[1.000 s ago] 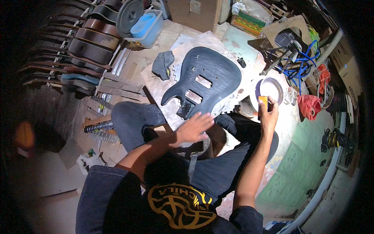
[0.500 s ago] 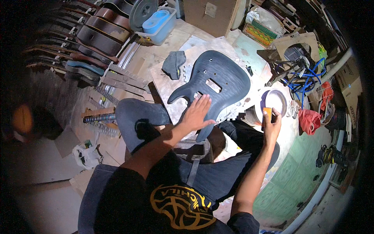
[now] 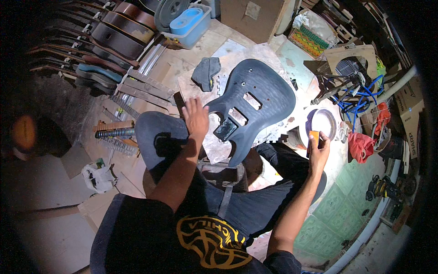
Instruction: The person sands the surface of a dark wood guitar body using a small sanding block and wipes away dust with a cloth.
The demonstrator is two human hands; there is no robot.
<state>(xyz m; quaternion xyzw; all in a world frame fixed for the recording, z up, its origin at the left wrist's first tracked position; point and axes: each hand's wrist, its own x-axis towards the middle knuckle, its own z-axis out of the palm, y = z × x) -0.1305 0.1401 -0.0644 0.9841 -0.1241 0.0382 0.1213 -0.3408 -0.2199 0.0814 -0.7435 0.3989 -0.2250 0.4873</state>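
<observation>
A dark grey electric guitar body (image 3: pixel 273 91) lies in front of me, with its cutaway end toward me and its pickup and neck cavities showing. My left hand (image 3: pixel 196 119) lies at the tip of its left horn, fingers stretched out and slightly spread; whether it touches the wood I cannot tell. Off to the right, my right hand (image 3: pixel 320 153) grips a small orange block (image 3: pixel 314 137) between thumb and fingers, beside a round tub (image 3: pixel 332 118) with pale contents. A crumpled dark grey cloth (image 3: pixel 206 73) rests left of the body.
Several guitars (image 3: pixel 114 34) stand in a row at the far left. A clear bin (image 3: pixel 194 36) with a blue container is at the back. Blue hose (image 3: pixel 365 98) and a red cloth (image 3: pixel 361 147) lie to the right. A white plastic bag (image 3: pixel 98 177) sits at left.
My left hand has moved left from the middle of the guitar body to its horn, uncovering the cavities. My right hand keeps the orange block in nearly the same place.
</observation>
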